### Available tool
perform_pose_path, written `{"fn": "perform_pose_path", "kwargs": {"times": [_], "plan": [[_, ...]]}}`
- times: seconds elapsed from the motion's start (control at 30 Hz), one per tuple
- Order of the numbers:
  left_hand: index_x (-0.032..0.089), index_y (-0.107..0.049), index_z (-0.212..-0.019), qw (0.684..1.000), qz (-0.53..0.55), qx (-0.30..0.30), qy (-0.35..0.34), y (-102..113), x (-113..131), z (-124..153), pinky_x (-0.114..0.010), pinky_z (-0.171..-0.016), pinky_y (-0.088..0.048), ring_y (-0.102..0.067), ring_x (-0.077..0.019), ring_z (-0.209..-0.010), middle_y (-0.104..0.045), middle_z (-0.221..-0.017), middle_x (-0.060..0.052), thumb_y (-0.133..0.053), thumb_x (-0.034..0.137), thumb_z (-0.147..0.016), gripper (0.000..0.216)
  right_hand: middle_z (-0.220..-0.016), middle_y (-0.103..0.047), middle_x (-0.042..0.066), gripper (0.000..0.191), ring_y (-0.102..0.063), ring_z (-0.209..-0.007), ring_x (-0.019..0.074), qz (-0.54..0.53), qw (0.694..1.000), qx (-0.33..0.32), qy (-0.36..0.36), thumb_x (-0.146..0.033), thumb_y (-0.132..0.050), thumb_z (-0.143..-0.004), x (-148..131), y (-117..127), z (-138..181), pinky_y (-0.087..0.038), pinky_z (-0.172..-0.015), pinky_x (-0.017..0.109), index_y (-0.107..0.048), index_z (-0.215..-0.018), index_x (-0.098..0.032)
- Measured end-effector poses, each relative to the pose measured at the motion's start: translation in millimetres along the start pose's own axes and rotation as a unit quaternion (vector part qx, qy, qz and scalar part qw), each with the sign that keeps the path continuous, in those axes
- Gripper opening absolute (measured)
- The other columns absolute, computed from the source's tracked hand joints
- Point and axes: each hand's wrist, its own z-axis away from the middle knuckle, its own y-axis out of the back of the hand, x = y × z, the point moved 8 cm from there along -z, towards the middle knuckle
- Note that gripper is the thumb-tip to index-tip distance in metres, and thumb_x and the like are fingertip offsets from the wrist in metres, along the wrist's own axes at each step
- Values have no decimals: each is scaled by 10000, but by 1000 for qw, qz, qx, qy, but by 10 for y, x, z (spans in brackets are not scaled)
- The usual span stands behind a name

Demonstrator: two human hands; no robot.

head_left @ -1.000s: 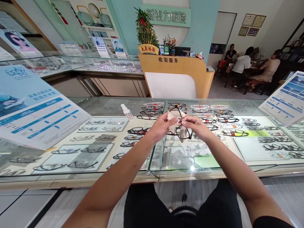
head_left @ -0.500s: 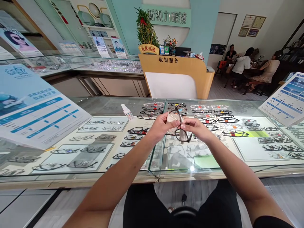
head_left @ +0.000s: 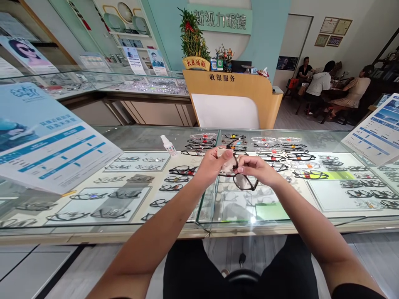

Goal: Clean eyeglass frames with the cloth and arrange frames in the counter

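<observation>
A pair of dark-framed glasses is held between my two hands above the glass counter. My left hand is closed on a pale cleaning cloth, its thumb pressing the cloth against the upper part of the frame. My right hand pinches the frame near its middle with thumb and fingertips. One lens hangs below the right fingers. The other lens is mostly hidden by the cloth and left fingers. A small white spray bottle stands on the counter, left of my hands.
Rows of glasses lie inside the glass display counter. A large leaflet stand rises at the left, another leaflet stand at the right. Behind is a wooden cashier desk. Several people sit at the back right.
The glasses have turned and tilted, with the lower lens shifting slightly right and down. My left thumb has moved up over the cloth. The spray bottle has stayed in place.
</observation>
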Motion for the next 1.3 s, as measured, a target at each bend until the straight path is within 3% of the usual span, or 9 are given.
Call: {"fn": "perform_pose_path", "kwargs": {"times": [0.27, 0.4, 0.47, 0.57, 0.7, 0.93, 1.1, 1.2, 1.3], "plan": [[181, -743, -925, 997, 67, -12, 30, 81, -72, -57, -223, -513, -365, -502, -104, -536, -607, -619, 33, -970, 806, -600, 740, -826, -665, 12, 522, -523, -751, 162, 0, 999, 46, 2, -720, -865, -795, -22, 75, 0, -427, -728, 314, -687, -749, -231], [154, -779, -969, 992, 102, -34, 71, 68, -107, -70, -274, -623, -521, -693, -199, -707, -737, -761, -47, -887, 603, -770, 504, -823, -654, 2, 495, -532, -780, 170, -22, 997, 68, -3, -694, -867, -795, 7, 125, -2, -439, -785, 320, -677, -752, -240], [146, -793, -990, 990, 109, -54, 77, 49, -81, -65, -292, -678, -559, -738, -230, -782, -782, -838, -72, -874, 483, -752, 420, -829, -648, 1, 501, -543, -803, 175, -42, 996, 78, -3, -699, -880, -780, 23, 152, -1, -438, -807, 318, -679, -752, -241], [155, -805, -1068, 992, 78, -73, 68, 41, -31, -41, -263, -700, -545, -733, -195, -771, -802, -898, -60, -958, 399, -698, 469, -834, -648, 5, 546, -558, -832, 189, -67, 994, 87, -3, -737, -908, -727, 34, 177, 0, -452, -822, 323, -673, -745, -245], [179, -774, -1219, 991, 41, -111, 59, -13, -27, -2, -258, -758, -547, -736, -185, -845, -810, -1026, -64, -1016, 467, -711, 632, -834, -648, 8, 572, -544, -813, 181, -71, 994, 85, -6, -748, -916, -719, 25, 174, 6, -447, -791, 315, -670, -744, -233], [192, -722, -1076, 992, 24, -115, 43, -75, -60, -3, -219, -659, -520, -681, -128, -687, -757, -848, 10, -1089, 490, -585, 681, -851, -671, 8, 567, -573, -818, 162, -93, 994, 49, -19, -737, -918, -749, 55, 62, 25, -450, -802, 297, -711, -774, -210], [185, -748, -1075, 996, 26, -68, 46, -15, -78, -8, -224, -612, -504, -638, -122, -640, -745, -817, 3, -1038, 560, -642, 642, -846, -668, -2, 563, -576, -810, 156, -102, 992, 64, -21, -729, -928, -741, 77, 75, 22, -450, -783, 287, -705, -782, -214], [178, -784, -1111, 994, 52, -62, 69, 27, -83, -18, -262, -642, -539, -674, -163, -668, -765, -828, -18, -978, 528, -668, 596, -846, -670, -4, 545, -585, -812, 155, -103, 993, 62, -10, -710, -929, -752, 72, 93, 13, -463, -801, 289, -705, -770, -214], [155, -813, -1031, 988, 85, -107, 70, 0, -28, -37, -308, -667, -560, -745, -249, -782, -805, -889, -70, -884, 467, -656, 493, -830, -670, -9, 540, -605, -811, 156, -107, 992, 64, -7, -701, -934, -754, 65, 111, 11, -480, -826, 294, -700, -761, -214]]}}
